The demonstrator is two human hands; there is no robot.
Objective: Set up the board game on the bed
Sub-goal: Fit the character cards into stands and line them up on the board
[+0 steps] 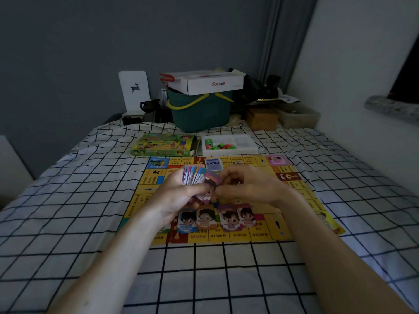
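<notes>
A yellow game board (301, 225) lies flat on the checked bed sheet (204, 279). Above its middle my left hand (179, 196) grips a fanned stack of colourful game notes (195, 175). My right hand (247, 184) pinches the purple top note (209, 184) of that stack. Several piles of notes with cartoon faces (217, 219) lie in a row near the board's front edge. A small blue card deck (213, 163) sits on the board's far edge.
Beyond the board lie the green game box (163, 145) and a white tray (229, 145) with coloured pieces. A dark green basket (201, 112) topped by a white carton, a white deer card and assorted clutter stand at the head of the bed. A wall runs along the right.
</notes>
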